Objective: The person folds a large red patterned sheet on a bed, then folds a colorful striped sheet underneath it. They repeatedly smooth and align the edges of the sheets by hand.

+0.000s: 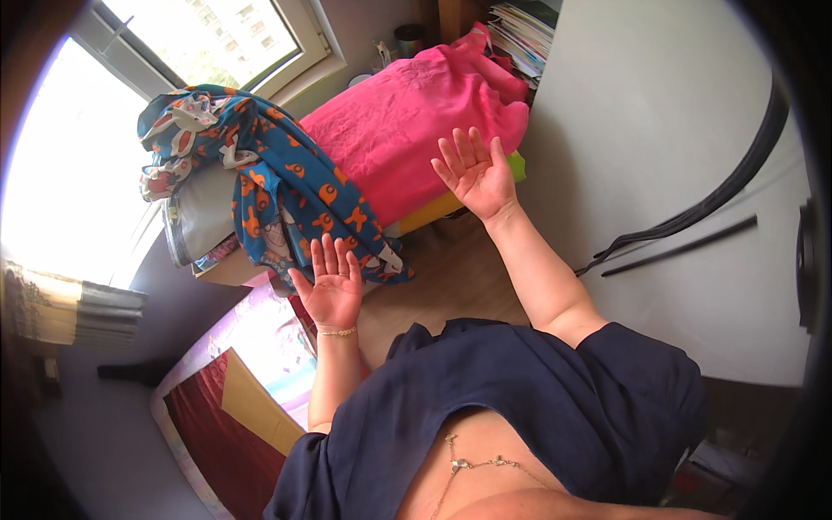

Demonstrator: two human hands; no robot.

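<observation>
Both of my hands are raised with palms up and fingers spread, and neither holds anything. My left hand (331,290), with a thin bracelet (338,332) at the wrist, appears in front of a blue cloth (303,186) with orange and white figures. Farther up and to the right, my right hand (478,178) overlaps the lower edge of a bright pink cloth (390,121). That cloth drapes over a bulky pile, with a yellow surface (431,212) showing beneath it. Whether either hand touches the cloths cannot be made out; both seem apart from them.
A bright window (208,39) is at the upper left. Stacked papers (524,39) stand behind the pink cloth. A large pale panel (659,156) with black strips (711,199) fills the right. Dark red fabric (217,433) and a tan board (256,403) lie lower left.
</observation>
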